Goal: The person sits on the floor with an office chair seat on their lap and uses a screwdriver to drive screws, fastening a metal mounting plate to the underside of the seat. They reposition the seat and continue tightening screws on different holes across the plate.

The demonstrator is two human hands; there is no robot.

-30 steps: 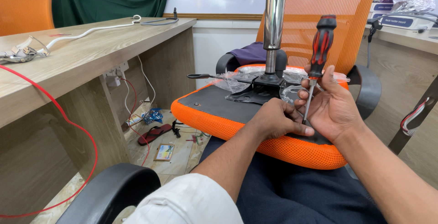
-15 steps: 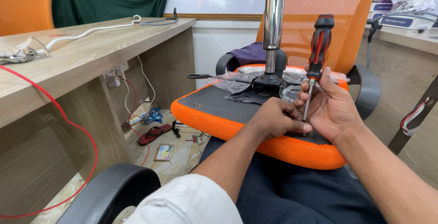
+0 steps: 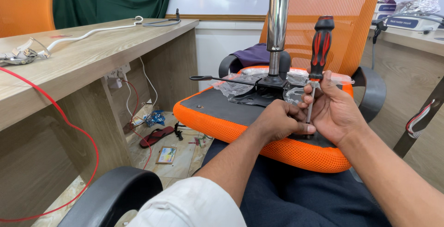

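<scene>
Both hands [image 3: 305, 118] on upright screwdriver [image 3: 318, 55]

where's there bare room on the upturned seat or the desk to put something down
The black seat underside is bare between the orange mesh edge and the plastic-wrapped bracket. The wooden desk is bare between the white cable and red wire. It is crowded where the left hand, right hand and screwdriver meet.

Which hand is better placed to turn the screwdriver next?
Right hand, probably: it holds the screwdriver shaft upright just under the handle. The left hand pinches near the tip, steadying it.
</scene>
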